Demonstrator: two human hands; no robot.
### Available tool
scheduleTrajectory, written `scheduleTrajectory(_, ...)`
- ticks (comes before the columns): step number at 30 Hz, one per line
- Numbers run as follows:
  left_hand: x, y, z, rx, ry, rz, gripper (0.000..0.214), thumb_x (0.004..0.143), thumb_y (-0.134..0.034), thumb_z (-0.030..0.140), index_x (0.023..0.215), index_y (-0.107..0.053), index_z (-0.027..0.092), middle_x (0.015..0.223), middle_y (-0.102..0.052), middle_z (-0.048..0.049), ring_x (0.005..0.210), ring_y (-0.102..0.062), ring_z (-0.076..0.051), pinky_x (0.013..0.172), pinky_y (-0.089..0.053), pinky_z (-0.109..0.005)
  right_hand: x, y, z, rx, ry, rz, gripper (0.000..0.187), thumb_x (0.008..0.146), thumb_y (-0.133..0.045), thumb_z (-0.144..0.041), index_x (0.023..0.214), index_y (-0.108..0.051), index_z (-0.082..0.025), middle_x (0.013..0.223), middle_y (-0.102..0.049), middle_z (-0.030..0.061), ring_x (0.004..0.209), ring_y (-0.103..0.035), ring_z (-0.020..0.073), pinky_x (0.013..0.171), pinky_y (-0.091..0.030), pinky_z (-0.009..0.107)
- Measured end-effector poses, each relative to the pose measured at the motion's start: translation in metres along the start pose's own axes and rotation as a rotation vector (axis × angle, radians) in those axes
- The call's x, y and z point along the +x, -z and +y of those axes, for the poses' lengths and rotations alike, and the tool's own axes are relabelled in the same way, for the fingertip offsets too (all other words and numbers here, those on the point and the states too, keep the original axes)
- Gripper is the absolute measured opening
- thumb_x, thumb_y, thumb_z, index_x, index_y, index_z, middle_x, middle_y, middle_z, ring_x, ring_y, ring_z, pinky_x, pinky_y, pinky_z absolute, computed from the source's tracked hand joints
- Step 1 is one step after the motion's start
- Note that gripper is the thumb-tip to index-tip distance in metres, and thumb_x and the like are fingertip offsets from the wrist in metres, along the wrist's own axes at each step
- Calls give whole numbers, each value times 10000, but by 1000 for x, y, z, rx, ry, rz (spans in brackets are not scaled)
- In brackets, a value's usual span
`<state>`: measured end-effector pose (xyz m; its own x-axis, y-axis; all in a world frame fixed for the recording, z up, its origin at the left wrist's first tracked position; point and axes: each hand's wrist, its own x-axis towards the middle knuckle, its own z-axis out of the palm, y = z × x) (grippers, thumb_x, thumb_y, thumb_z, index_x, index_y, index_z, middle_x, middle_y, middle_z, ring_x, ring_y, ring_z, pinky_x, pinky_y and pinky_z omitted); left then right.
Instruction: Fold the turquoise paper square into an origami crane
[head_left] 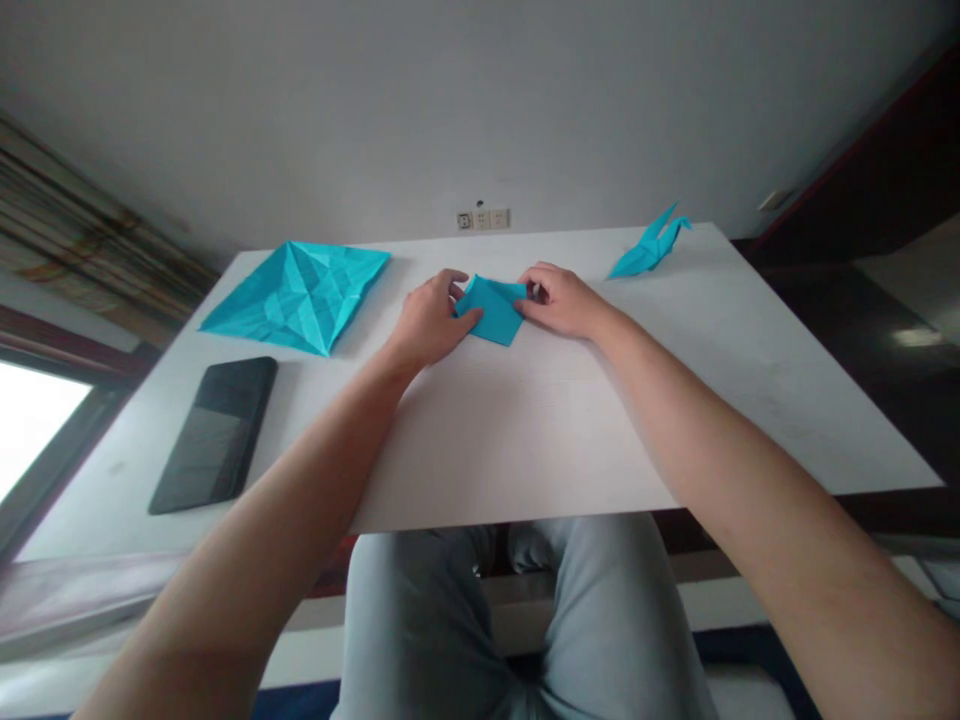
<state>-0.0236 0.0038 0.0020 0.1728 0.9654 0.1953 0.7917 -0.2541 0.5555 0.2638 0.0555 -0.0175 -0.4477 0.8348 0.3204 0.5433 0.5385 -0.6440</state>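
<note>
A small folded piece of blue origami paper [495, 312] is on the white table between my hands. My left hand [435, 315] grips its left edge, the thumb on top and the fingers curled behind. At the right edge, my right hand [559, 300] pinches the paper between thumb and fingers. A raised point sticks up at the paper's far left corner. Its underside is hidden. To the left lies a larger creased sheet of blue paper [304, 298], opened out. A finished blue paper crane [651, 245] stands at the back right.
A black smartphone [217, 432] lies near the table's left side. The white table [525, 430] backs onto a grey wall with power sockets [484, 219]. A curtain [82, 215] and a window are at the left. My legs are under the front edge.
</note>
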Motion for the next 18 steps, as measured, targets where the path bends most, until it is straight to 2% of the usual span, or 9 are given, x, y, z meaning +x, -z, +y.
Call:
scheduleTrajectory(4, 0, -1, 0, -14, -7, 3, 396, 1084, -826, 323, 1468, -847, 229, 1426, -941, -136, 1258, -853, -342, 1182, -665, -488, -3, 1, -6, 78, -62, 18, 137, 985, -806, -309, 1084, -722, -264, 961, -729, 25, 854, -595, 237, 912, -532, 420)
scheduleTrajectory(7, 1, -1, -2, -49, -28, 34, 325, 1105, -800, 284, 1426, -843, 255, 1385, -950, -111, 1234, -852, -318, 1135, -662, -452, -4, 0, -6, 103, -62, 20, 302, 952, -842, -290, 1243, -764, -268, 1023, -775, 25, 865, -620, 241, 899, -531, 408)
scheduleTrajectory(11, 2, -1, -4, -77, -31, 58, 318, 1132, -786, 239, 1447, -825, 266, 1352, -945, -96, 1173, -854, -286, 1070, -654, -414, -4, -1, -3, 92, -32, 15, 464, 959, -831, -276, 1422, -811, -264, 1044, -796, 32, 851, -624, 246, 881, -534, 408)
scheduleTrajectory(15, 2, -1, -1, -79, -23, 57, 385, 1132, -793, 210, 1516, -803, 245, 1333, -931, -103, 1154, -851, -281, 1041, -635, -406, -3, -1, -3, 81, -25, 2, 484, 982, -816, -270, 1466, -835, -269, 1006, -798, 32, 851, -621, 255, 869, -541, 408)
scheduleTrajectory(18, 1, -2, 2, -104, -18, 59, 356, 1158, -789, 249, 1514, -805, 244, 1297, -926, -94, 1093, -845, -268, 999, -625, -394, -3, -1, -3, 79, -31, 4, 467, 994, -829, -306, 1458, -851, -256, 1082, -839, 56, 898, -652, 261, 905, -565, 414)
